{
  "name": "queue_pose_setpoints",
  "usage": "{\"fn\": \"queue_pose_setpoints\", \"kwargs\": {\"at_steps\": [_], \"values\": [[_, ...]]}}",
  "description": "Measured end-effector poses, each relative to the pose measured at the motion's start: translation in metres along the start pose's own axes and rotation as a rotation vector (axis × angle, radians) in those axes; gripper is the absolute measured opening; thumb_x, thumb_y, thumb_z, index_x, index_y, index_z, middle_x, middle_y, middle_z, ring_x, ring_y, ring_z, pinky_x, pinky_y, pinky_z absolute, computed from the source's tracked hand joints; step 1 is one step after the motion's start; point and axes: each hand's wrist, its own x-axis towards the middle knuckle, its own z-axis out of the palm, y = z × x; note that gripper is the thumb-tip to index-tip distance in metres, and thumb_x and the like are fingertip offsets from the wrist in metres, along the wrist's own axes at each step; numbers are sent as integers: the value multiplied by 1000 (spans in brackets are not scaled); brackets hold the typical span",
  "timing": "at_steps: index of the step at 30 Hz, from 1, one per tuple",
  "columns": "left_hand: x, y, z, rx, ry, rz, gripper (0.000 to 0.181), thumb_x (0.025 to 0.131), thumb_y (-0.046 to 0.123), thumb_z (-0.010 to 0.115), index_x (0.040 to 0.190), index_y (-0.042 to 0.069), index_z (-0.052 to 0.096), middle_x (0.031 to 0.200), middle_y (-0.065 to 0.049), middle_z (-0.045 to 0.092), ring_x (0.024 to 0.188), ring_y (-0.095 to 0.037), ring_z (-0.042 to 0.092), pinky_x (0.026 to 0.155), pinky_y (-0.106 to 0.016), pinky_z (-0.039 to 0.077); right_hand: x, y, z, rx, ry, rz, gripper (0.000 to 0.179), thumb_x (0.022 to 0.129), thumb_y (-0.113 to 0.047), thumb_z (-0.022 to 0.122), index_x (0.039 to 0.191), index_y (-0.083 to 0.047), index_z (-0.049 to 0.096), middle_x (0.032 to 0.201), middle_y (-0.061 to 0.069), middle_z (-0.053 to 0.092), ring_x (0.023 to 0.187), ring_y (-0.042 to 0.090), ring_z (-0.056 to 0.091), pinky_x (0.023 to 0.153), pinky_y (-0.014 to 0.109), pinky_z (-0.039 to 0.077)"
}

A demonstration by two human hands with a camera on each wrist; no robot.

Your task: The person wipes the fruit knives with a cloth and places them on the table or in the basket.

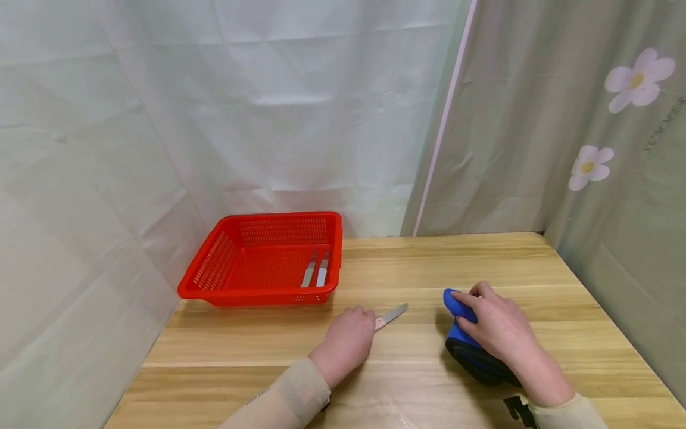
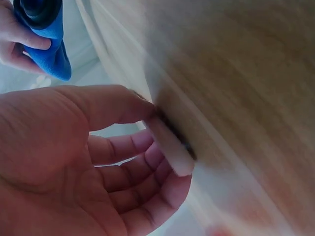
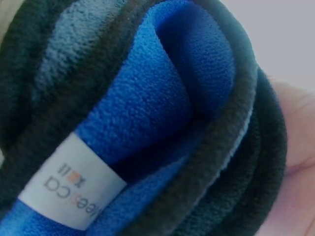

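Note:
Between thumb and fingers, my left hand (image 1: pixel 347 341) pinches the pale handle (image 2: pixel 170 147) of a small knife (image 1: pixel 394 313) low over the wooden table. Its blade points away to the right. My right hand (image 1: pixel 499 322) grips a folded blue cloth (image 1: pixel 462 307) with black edging, to the right of the knife. Close up in the right wrist view, the folds of the cloth (image 3: pixel 142 93) show a white label (image 3: pixel 74 182). The cloth and my right hand also appear at the upper left of the left wrist view.
A red plastic basket (image 1: pixel 262 293) with perforated sides stands at the back left of the table (image 1: pixel 429 256). Two similar knives (image 1: pixel 323 271) lie inside, at its right end. Pale curtains (image 1: pixel 321 107) hang behind and beside the table, with flowers printed on the right one.

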Motion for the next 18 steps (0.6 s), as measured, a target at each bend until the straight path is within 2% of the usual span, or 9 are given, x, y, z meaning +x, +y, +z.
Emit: {"fn": "queue_pose_setpoints", "kwargs": {"at_steps": [4,6,8,12,18], "values": [[0,-3,-2,-72,-46,-45,21,97,14,83,110,4,71,90,-5,62,78,-20,54,79,-35,56,2,-4,0,-5,3,0,51,93,-22,90,141,-12,76,115,14,63,73,23,57,62,41,48],[-2,-5,-4,-86,-42,-56,23,96,15,84,109,4,68,87,-5,62,76,-20,54,78,-36,56,3,-7,-1,-7,9,-4,51,93,-23,90,141,-12,76,115,14,63,73,24,57,62,41,48],[-4,-7,-7,-84,-21,-62,24,96,16,83,107,6,65,82,-4,61,71,-20,54,77,-37,54,5,-11,-2,-9,19,-6,51,92,-23,91,141,-13,77,115,14,63,74,24,58,63,42,49],[-11,-12,-16,-80,64,-51,22,97,14,80,105,7,61,76,-2,57,66,-20,53,72,-38,48,9,-18,-5,-18,42,-19,51,92,-25,91,140,-15,77,116,13,63,75,26,60,65,45,52],[-24,-20,-30,-141,161,-39,24,99,10,78,115,2,61,86,-4,58,73,-20,50,70,-34,46,13,-33,-10,-17,58,-40,51,93,-25,91,141,-17,77,118,12,64,80,27,64,71,50,55]]}}
